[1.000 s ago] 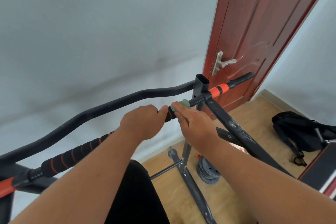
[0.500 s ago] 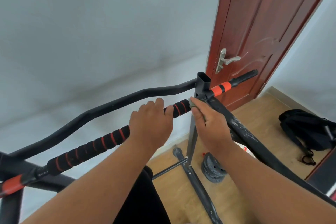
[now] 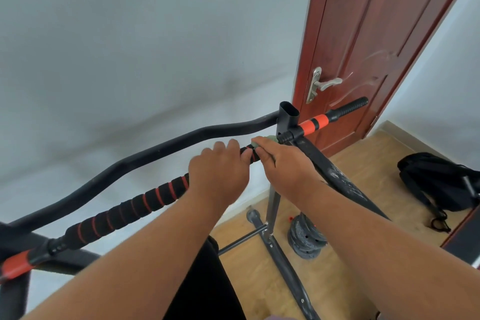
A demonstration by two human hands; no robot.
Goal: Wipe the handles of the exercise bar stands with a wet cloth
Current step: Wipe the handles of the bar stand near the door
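A black foam handle with red rings (image 3: pixel 135 206) runs across the exercise bar stand from lower left up to the black upright post (image 3: pixel 287 117). My left hand (image 3: pixel 219 173) grips this handle near its right end. Just to the right, my right hand (image 3: pixel 281 163) pinches a small grey-green cloth (image 3: pixel 270 138) round the handle beside the post. Most of the cloth is hidden under my fingers. Past the post, an orange sleeve (image 3: pixel 313 122) and a short black grip (image 3: pixel 349 105) stick out toward the door.
A curved black bar (image 3: pixel 155 150) runs behind the handle along the white wall. A red-brown door (image 3: pixel 376 34) with a metal lever (image 3: pixel 324 84) stands at right. On the wood floor lie weight plates (image 3: pixel 306 239), a black bag (image 3: pixel 439 179) and the stand's base legs (image 3: pixel 285 267).
Both hands have slid along the handle: left a little from the post half a second ago, after having gone right toward it. The cloth stays in my right hand's pinch.
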